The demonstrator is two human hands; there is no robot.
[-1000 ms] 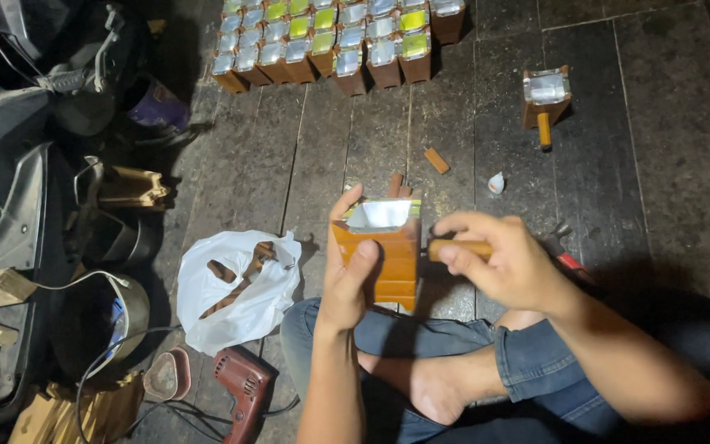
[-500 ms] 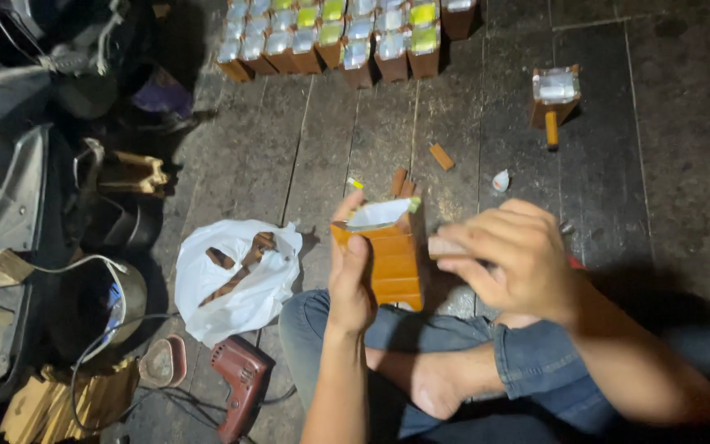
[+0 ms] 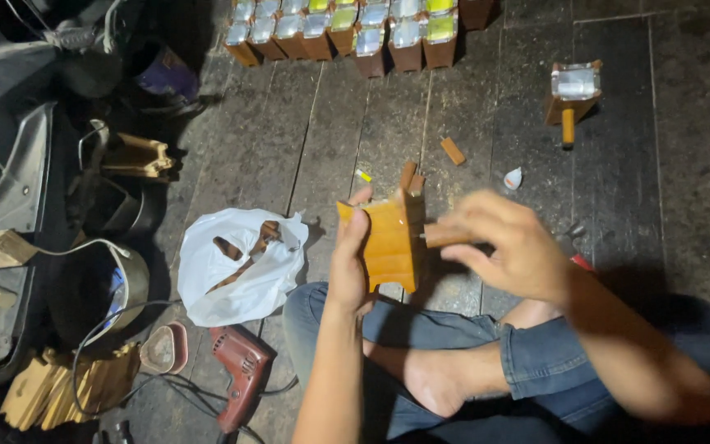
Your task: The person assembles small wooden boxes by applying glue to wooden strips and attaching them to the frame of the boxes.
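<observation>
I have the left hand (image 3: 353, 267) wrapped around an orange wooden box (image 3: 389, 242), thumb up along its near edge, holding it off the floor above my crossed legs. That grip is closed firmly on the box. My right hand (image 3: 513, 247) pinches a short wooden peg (image 3: 444, 237), its fingers closed on it, and the peg's tip meets the box's right side; whether it has gone into a hole or only touches I cannot tell.

Taking the box as my landmark: beyond it, at the far edge of the floor (image 3: 659, 205), stands a row of finished boxes (image 3: 355, 29) with shiny tops, packed side by side. Up and to the right of the box sits one more finished piece (image 3: 573, 90), alone, with a peg already sticking out of it. Just behind the box lie a few loose wooden blocks (image 3: 452, 150) and a small glue bottle (image 3: 513, 178). To the left of the box is a white plastic bag (image 3: 240, 267) with wooden bits on it, and below that a red power drill (image 3: 240, 374).

My judgement: many units look complete, the lone one shows the pegged stage, and the box in hand is in the middle of getting its peg. The seating of that peg looks to be what is left on this one.
</observation>
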